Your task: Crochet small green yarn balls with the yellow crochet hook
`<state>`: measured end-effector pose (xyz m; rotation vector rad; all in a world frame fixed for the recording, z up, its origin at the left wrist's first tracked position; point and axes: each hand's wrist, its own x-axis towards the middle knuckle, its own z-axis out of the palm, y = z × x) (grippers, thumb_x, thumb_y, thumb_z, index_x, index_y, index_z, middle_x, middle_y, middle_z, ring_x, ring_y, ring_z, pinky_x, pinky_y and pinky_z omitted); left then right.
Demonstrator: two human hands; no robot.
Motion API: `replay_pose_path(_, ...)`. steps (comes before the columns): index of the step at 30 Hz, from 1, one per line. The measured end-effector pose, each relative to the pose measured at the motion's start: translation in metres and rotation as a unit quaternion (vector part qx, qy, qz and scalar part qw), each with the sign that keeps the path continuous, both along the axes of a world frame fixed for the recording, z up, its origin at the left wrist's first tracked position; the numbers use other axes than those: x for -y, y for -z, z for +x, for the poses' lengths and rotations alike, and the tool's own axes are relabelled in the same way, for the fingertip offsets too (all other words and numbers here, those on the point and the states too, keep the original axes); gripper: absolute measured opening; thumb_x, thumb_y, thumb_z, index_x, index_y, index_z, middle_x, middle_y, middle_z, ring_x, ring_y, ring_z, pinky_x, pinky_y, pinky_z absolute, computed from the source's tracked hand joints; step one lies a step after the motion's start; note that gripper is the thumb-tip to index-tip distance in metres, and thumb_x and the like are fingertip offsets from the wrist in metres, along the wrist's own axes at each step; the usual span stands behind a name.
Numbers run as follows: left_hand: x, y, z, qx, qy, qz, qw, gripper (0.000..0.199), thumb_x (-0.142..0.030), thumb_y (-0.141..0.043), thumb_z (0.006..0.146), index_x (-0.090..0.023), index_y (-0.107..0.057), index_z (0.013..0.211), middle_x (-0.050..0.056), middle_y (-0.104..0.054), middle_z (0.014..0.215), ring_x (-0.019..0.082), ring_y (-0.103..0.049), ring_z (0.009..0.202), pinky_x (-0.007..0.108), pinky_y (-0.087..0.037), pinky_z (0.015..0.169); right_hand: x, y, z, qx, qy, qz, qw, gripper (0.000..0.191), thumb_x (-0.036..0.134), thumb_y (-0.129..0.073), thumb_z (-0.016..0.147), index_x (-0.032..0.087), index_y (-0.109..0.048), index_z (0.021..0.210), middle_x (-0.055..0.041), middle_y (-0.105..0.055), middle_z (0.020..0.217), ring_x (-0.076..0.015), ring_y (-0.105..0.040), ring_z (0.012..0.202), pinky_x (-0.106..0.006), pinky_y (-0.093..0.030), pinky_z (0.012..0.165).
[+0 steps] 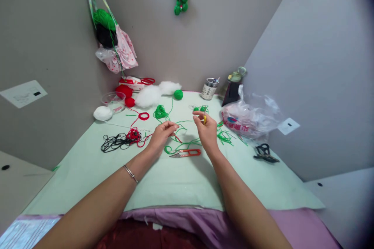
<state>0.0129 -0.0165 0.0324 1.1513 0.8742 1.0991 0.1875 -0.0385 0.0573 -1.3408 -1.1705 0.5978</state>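
Observation:
Over the middle of the table, my left hand (164,135) is closed in a pinch. What its fingertips hold is too small to make out; green and red strands pass close by. Opposite it, my right hand (208,130) curls around a slim crochet hook (205,119) with a yellow handle, its thumb and forefinger pointing toward my left hand. Between and below the hands lie thread snips (189,153) with orange handles, their blades pointing left. Loose green yarn (169,150) loops around them. Small green balls (202,109) sit just beyond my right hand, partly hidden.
At left are tangled black cord (115,142), a red yarn ring (143,116), a white yarn ball (103,113) and a clear tub (114,102). White stuffing (149,96) lies behind. At right are green scraps (224,137), a plastic bag (248,116) and a black hair clip (265,153).

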Motion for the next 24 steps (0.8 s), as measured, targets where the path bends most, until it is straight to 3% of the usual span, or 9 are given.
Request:
replay_pose_path(5,0.002,0.0,0.002,-0.032,-0.012,0.046,0.998,0.02,-0.039,-0.079,0.073,-0.021,-0.07,0.075,-0.001,-0.064,0.073,0.016,-0.054,0.071,0.03,-0.043,0.072,-0.001,0.005,-0.009,-0.048,-0.108,-0.088,0.989,0.039,0.053,-0.075,0.078,0.02,-0.067,0.059,0.0032,-0.046,0.05,-0.0111,-0.036,0.051,-0.029,-0.027,0.052)
replay_pose_path(12,0.011,-0.002,0.007,-0.058,0.028,0.079,0.995,0.02,-0.037,-0.079,0.072,-0.021,-0.068,0.071,-0.001,-0.063,0.068,0.018,-0.055,0.068,0.031,-0.044,0.069,-0.002,0.004,-0.013,-0.169,-0.151,-0.127,0.966,0.038,0.051,-0.086,0.064,0.02,-0.066,0.073,0.0121,-0.033,0.045,-0.0059,-0.019,0.043,-0.026,-0.016,0.044)
replay_pose_path(18,0.001,0.005,0.004,-0.052,0.027,0.067,0.996,0.021,-0.04,-0.078,0.074,-0.02,-0.07,0.074,-0.002,-0.061,0.069,0.017,-0.053,0.069,0.03,-0.042,0.07,0.001,-0.006,-0.01,-0.225,-0.174,-0.123,0.951,0.043,0.049,-0.086,0.062,0.021,-0.06,0.082,0.0011,-0.071,0.075,-0.0025,-0.017,0.044,-0.024,-0.013,0.042)
replay_pose_path(24,-0.003,0.01,0.002,-0.036,0.003,0.051,0.998,0.022,-0.039,-0.08,0.074,-0.019,-0.071,0.077,-0.001,-0.062,0.072,0.016,-0.053,0.071,0.03,-0.041,0.072,-0.002,-0.001,-0.008,-0.196,-0.153,-0.113,0.962,0.036,0.041,-0.085,0.061,0.02,-0.064,0.083,0.002,-0.071,0.069,-0.0036,-0.022,0.043,-0.025,-0.013,0.043)
